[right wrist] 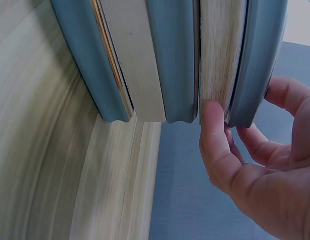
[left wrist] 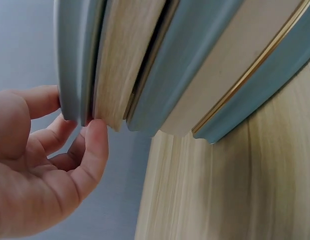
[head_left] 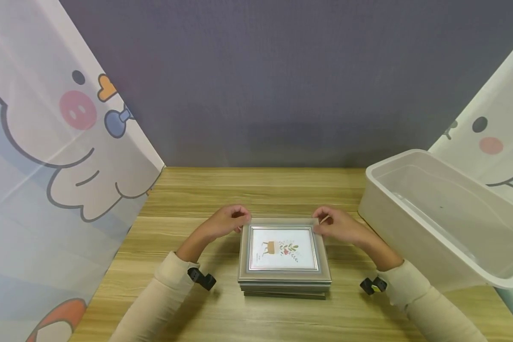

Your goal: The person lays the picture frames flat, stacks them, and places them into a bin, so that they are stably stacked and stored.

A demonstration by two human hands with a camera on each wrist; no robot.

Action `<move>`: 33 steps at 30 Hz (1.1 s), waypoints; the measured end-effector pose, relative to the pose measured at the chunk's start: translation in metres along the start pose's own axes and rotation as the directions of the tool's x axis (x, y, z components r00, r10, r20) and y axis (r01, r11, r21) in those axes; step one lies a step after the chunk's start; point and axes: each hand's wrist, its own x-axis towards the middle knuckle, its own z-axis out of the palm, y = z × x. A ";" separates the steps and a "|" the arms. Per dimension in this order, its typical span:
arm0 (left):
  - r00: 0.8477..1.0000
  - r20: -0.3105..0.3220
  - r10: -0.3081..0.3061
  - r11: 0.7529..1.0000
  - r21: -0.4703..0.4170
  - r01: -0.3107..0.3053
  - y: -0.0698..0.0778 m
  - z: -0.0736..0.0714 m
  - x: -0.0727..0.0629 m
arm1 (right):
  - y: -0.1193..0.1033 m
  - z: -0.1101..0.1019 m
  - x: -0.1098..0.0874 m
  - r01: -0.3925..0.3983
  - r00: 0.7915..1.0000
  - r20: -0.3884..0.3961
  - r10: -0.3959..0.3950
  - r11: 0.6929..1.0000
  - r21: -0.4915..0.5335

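Observation:
A stack of picture frames (head_left: 284, 288) lies on the wooden table. Its top picture frame (head_left: 284, 249) has a silvery border around a white print of a small animal with leaves and a red flower. At its far left corner my left hand (head_left: 227, 222) pinches the edge, thumb on the upper face and fingers curled by the side. My right hand (head_left: 337, 225) holds the far right corner the same way. Both wrist views show the stack's layered edges, with blue-grey frame sides (left wrist: 182, 65) alternating with wood-coloured and pale ones (right wrist: 132, 60).
A large white plastic bin (head_left: 427, 237) stands at the right, close beside my right forearm. Behind the wooden table (head_left: 205, 190) rises a dark grey panel (head_left: 261, 85). Cartoon-printed sheets (head_left: 77, 156) hang at both sides.

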 end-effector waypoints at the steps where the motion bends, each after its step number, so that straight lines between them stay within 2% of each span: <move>1: 1.000 -0.001 0.004 1.000 -0.002 -0.004 -0.001 0.000 0.000 | 0.000 0.000 0.000 0.001 1.000 0.004 -0.001 1.000 0.002; 8: 1.000 -0.009 -0.007 1.000 -0.003 0.007 -0.003 0.000 0.000 | -0.002 -0.001 -0.002 0.005 0.999 0.040 -0.005 1.000 0.012; 11: 1.000 -0.010 -0.012 1.000 -0.002 0.012 -0.002 0.000 -0.001 | -0.003 -0.003 -0.003 0.012 0.999 0.041 -0.011 1.000 -0.020; 17: 1.000 -0.008 -0.009 1.000 -0.005 0.008 -0.002 0.001 -0.001 | -0.006 -0.015 -0.009 0.041 0.995 -0.081 -0.059 0.977 -0.208; 21: 1.000 -0.008 -0.011 1.000 -0.008 0.011 -0.002 0.002 -0.001 | -0.013 -0.029 -0.016 0.060 0.981 -0.157 -0.110 0.954 -0.292; 27: 1.000 -0.009 -0.013 1.000 -0.011 0.013 -0.004 0.001 0.000 | -0.025 -0.053 -0.029 0.073 0.956 -0.244 -0.160 0.942 -0.328; 33: 1.000 -0.005 -0.006 1.000 -0.011 0.006 -0.006 0.001 0.001 | -0.033 -0.072 -0.043 0.075 0.913 -0.336 -0.232 0.904 -0.420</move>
